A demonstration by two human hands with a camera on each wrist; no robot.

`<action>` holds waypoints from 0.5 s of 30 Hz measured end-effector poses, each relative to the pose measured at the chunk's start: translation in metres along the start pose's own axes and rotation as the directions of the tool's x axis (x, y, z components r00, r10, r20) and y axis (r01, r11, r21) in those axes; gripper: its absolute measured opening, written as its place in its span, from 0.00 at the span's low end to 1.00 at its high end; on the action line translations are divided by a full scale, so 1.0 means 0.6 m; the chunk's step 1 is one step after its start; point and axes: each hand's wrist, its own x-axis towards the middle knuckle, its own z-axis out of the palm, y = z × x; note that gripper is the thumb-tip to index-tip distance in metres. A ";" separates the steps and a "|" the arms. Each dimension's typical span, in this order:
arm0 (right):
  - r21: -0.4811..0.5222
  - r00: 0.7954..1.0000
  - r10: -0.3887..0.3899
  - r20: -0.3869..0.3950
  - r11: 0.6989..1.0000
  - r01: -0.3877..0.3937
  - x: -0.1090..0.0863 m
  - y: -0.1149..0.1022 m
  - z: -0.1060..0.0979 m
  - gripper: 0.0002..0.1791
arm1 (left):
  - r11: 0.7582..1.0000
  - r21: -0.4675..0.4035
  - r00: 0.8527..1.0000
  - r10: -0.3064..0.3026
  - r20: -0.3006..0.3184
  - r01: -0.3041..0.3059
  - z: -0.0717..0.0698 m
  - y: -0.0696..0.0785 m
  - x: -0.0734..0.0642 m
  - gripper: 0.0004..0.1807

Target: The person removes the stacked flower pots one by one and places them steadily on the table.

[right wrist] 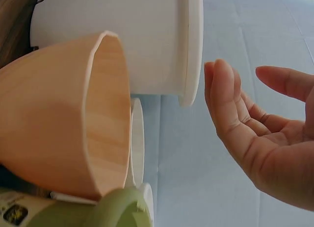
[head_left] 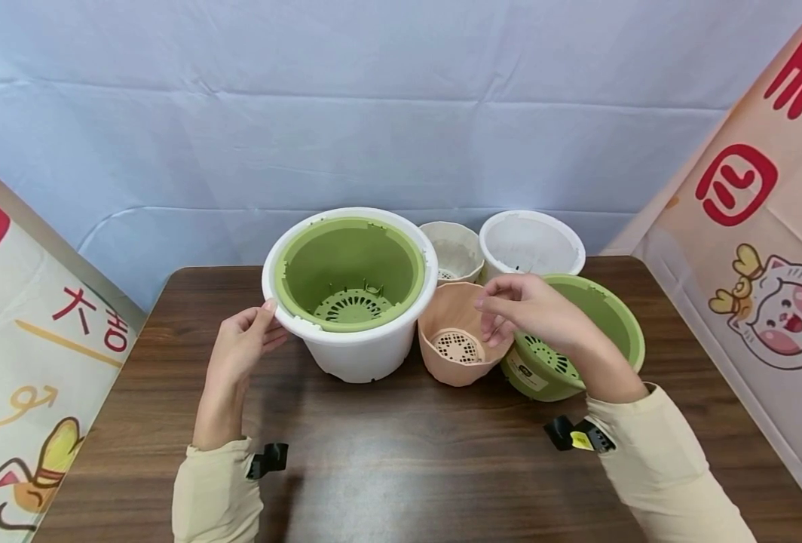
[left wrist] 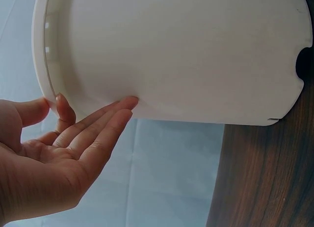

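Note:
A large white pot [head_left: 360,354] stands on the table with a green pot [head_left: 340,264] nested inside it, slots showing in the green bottom. My left hand [head_left: 240,343] pinches the white rim at its left side between thumb and index finger. In the left wrist view the other fingers of that hand [left wrist: 68,158] stretch along the pot's outer wall. Above a faceted peach pot [head_left: 455,373] hovers my right hand [head_left: 530,305], fingers loosely bent and holding nothing. The right wrist view shows a gap between its thumb and fingers [right wrist: 223,97].
Right of the peach pot sits another green pot [head_left: 533,385] with a label. Behind are a small cream pot [head_left: 455,245] and a second white pot [head_left: 533,241], near the pale blue backdrop [head_left: 401,136]. The brown wooden table [head_left: 401,467] extends in front.

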 end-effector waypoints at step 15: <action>0.030 1.000 0.014 -0.013 0.999 -0.014 0.034 -0.002 0.035 0.10 | 1.000 0.002 1.000 0.001 0.002 -0.001 0.000 0.002 -0.002 0.24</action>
